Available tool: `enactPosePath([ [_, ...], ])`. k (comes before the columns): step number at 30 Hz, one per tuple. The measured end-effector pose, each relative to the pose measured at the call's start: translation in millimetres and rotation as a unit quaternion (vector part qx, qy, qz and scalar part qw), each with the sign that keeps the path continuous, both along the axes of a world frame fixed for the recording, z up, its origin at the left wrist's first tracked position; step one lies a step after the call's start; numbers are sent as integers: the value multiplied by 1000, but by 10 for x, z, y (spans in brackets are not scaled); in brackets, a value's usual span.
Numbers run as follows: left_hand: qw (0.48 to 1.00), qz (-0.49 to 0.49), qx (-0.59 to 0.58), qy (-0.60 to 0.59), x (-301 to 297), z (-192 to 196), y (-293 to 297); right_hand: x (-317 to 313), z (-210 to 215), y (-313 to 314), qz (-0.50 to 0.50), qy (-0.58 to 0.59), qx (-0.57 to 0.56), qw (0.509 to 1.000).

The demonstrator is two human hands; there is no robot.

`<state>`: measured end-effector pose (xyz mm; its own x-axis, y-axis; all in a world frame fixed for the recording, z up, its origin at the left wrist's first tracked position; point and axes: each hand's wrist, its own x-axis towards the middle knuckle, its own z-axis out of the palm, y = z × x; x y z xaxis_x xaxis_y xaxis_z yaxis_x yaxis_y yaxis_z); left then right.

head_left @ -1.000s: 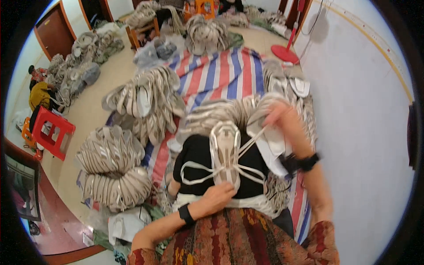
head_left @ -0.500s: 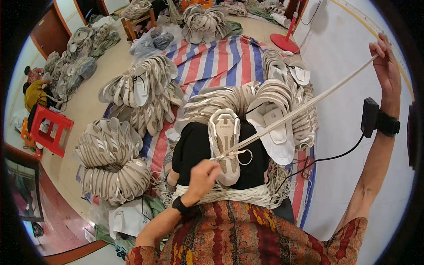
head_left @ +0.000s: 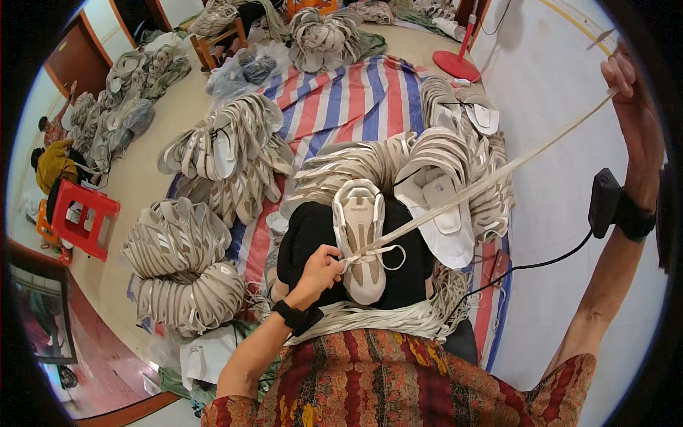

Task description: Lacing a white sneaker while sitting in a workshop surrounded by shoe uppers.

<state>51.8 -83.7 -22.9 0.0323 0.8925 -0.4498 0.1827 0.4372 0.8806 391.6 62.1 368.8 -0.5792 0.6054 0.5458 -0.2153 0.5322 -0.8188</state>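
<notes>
A beige and white shoe upper [head_left: 361, 213] lies across my lap on black cloth, its toe toward me. A pale shoelace [head_left: 491, 186] runs from its lacing area in a long taut slant up to the far right. My right hand [head_left: 626, 82], arm stretched out, grips the far end of that lace. At the shoe upper's left edge, my left hand [head_left: 320, 270] pinches a short piece of the lace. A small lace loop [head_left: 395, 257] sticks out on the shoe upper's right side.
Strung bundles of shoe uppers [head_left: 181, 235] stand at left, ahead and right on a striped sheet [head_left: 341, 99]. Loose laces [head_left: 377, 314] lie across my lap. A black cable [head_left: 533, 254] hangs from my right wrist device. A red stool [head_left: 84, 217] and other people are at left.
My right hand has moved a little up and outward with the lace. My left hand has shifted slightly left, its fingers now pinched at the shoe upper's edge.
</notes>
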Motion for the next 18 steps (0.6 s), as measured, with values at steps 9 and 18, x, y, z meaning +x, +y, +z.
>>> enactPosePath([
  [9, 898, 161, -114, -393, -73, -16, -20, -12, -266, 100, -145, -8, -3, 989],
  [18, 861, 225, -75, -449, 19, -53, 6, -90, -303, 114, -155, -50, 20, 986],
])
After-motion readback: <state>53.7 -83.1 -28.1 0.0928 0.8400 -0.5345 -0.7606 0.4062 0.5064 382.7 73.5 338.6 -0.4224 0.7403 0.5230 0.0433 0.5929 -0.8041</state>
